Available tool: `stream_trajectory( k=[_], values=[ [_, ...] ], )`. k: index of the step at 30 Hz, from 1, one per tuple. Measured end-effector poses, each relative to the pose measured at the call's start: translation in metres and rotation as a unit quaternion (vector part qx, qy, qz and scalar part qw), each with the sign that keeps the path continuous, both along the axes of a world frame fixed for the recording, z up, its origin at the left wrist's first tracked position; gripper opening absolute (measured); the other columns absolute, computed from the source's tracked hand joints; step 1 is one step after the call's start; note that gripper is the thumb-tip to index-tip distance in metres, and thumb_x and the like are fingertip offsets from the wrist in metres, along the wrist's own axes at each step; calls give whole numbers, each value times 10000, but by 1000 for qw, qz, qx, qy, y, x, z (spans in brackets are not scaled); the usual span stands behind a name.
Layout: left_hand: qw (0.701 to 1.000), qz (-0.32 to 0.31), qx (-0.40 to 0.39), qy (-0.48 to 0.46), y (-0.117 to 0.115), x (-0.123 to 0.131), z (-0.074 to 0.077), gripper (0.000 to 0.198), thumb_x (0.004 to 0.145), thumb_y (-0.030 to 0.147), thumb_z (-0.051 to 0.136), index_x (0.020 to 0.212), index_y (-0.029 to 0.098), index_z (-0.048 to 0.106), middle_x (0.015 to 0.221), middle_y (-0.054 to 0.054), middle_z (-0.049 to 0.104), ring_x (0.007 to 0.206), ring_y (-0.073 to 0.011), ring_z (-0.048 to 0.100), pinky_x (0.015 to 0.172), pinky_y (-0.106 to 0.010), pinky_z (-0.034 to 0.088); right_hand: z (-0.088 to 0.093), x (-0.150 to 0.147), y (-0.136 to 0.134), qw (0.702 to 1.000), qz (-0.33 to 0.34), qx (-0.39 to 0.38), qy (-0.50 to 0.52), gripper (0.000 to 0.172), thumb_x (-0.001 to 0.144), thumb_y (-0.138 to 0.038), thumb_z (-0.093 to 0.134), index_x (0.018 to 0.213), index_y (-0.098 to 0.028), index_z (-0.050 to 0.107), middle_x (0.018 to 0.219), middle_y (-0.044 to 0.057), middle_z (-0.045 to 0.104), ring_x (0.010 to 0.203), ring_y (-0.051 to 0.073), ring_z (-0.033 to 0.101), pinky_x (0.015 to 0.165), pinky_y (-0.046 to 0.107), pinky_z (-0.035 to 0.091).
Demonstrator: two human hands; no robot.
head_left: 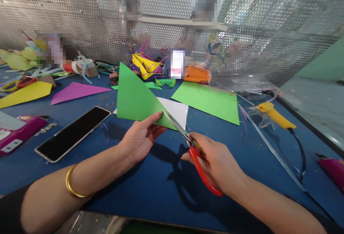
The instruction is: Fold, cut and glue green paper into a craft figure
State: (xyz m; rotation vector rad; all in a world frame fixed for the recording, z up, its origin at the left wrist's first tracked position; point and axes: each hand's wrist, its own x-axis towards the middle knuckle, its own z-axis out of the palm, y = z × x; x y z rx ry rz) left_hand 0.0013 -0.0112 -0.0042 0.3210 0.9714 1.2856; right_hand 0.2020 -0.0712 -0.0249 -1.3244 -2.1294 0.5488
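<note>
My left hand [141, 137] pinches the lower edge of a green paper triangle [133, 96] and holds it up above the blue table [150, 187]. The paper's white back side [176, 112] shows at its right. My right hand [216, 164] is closed through the handles of red-handled scissors [197, 164]. Their metal blades [176, 124] lie against the paper's lower right edge, next to my left thumb. A gold bangle [71, 184] circles my left wrist.
A black phone [73, 133] lies at left by a pink case [16, 132]. Yellow [25, 92], magenta [76, 91] and green [208, 99] paper sheets lie farther back. A yellow glue gun [276, 116] and metal ruler [268, 147] lie right. Perforated metal screen [268, 29] closes the back.
</note>
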Motion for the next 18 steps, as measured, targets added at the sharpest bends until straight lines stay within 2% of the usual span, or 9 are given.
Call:
stream_trajectory(
  k=[7,11,18],
  values=[
    [1000,1,-2,-3,-1,0,0,147,839,-23,618,784,80,706,705,-46,752,525,-136,695,456,-213,595,-1,-1,0,1000,5,-4,1,324,911,-473,601,1029,-172,603,744,2,639,633,149,594,593,269,457],
    [1000,-1,2,-4,-1,-1,-1,142,830,-22,631,792,90,711,723,-46,758,540,-138,701,458,-212,596,-1,-1,0,1000,2,-8,-4,352,912,-522,575,991,-180,604,732,2,639,627,150,593,587,270,454],
    [1000,-11,10,10,-3,0,-2,129,816,-12,651,797,94,721,724,-41,758,548,-138,699,465,-213,598,11,0,-4,998,-25,-34,-35,402,867,-575,601,1017,-202,612,680,-18,631,533,136,551,522,254,423]
  ],
)
